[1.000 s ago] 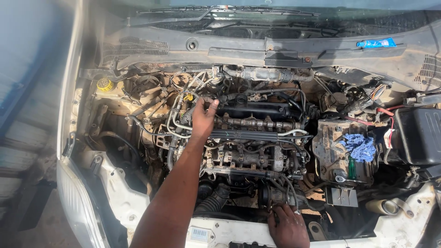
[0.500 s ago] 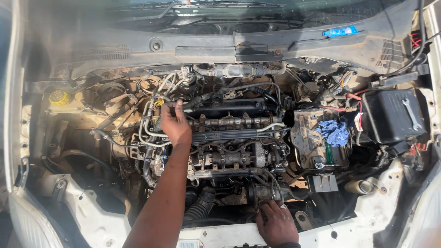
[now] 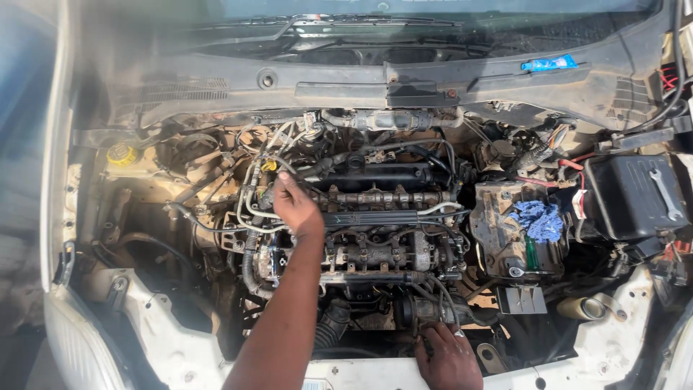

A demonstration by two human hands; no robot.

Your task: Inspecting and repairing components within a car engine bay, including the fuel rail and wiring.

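I look down into an open car engine bay. My left hand (image 3: 294, 204) reaches in over the left end of the exposed cylinder head (image 3: 375, 196), fingers curled among the metal pipes and hoses (image 3: 253, 195) there; whether it grips one I cannot tell. My right hand (image 3: 447, 355) rests low at the front of the bay, fingers bent against a metal part (image 3: 426, 310) below the engine block (image 3: 375, 254). What the fingers hold is hidden.
A blue rag (image 3: 538, 219) lies on a dirty box right of the engine. A black battery cover (image 3: 635, 195) with a spanner (image 3: 665, 193) on it sits at far right. A yellow cap (image 3: 121, 154) is at left. White bodywork (image 3: 180, 354) frames the bay.
The view has swung back and forth, shifting the engine in frame. My left hand has stayed at the left end of the cylinder head, and my right hand has stayed low at the front.
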